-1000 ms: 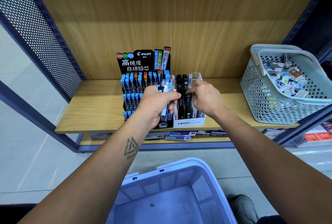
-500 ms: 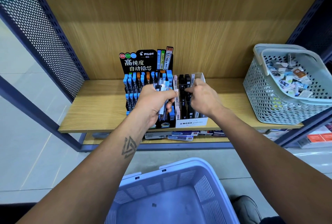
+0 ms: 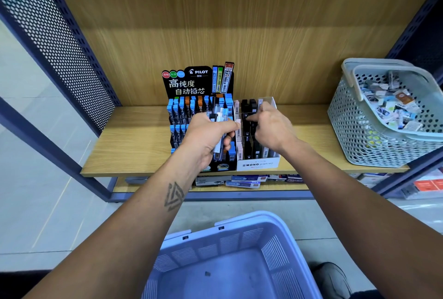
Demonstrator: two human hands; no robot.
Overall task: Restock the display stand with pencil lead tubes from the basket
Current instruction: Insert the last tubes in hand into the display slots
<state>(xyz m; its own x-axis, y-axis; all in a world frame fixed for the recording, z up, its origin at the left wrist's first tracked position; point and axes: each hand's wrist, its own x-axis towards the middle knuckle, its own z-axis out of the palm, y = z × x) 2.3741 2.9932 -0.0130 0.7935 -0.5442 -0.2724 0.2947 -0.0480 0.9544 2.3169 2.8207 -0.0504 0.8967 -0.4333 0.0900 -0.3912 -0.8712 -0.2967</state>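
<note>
My left hand (image 3: 206,139) is wrapped round a small bundle of pencil lead tubes (image 3: 220,131), their long axes running roughly upright and tipped a little away from me, tops poking out above my knuckles. It hovers in front of the black display stand (image 3: 191,107), which stands near the front edge of the shelf (image 3: 134,145), about midway along it. My right hand (image 3: 273,128) is just beside it, to the right, fingers curled down into the clear box (image 3: 261,163) labelled MONO that touches the stand's right side; it seems to be pinching a dark tube there, but my own knuckles hide the fingertips, so I cannot tell for sure. For the next tube, my right hand is the nearer one to reach across to the bundle. Which slots remain free is hidden behind both hands. The grey basket (image 3: 354,135) of small packets sits at the shelf's right end, well apart. The blue basket (image 3: 239,258) below me on the floor is cut off by the frame; it looks nearly bare inside.
</note>
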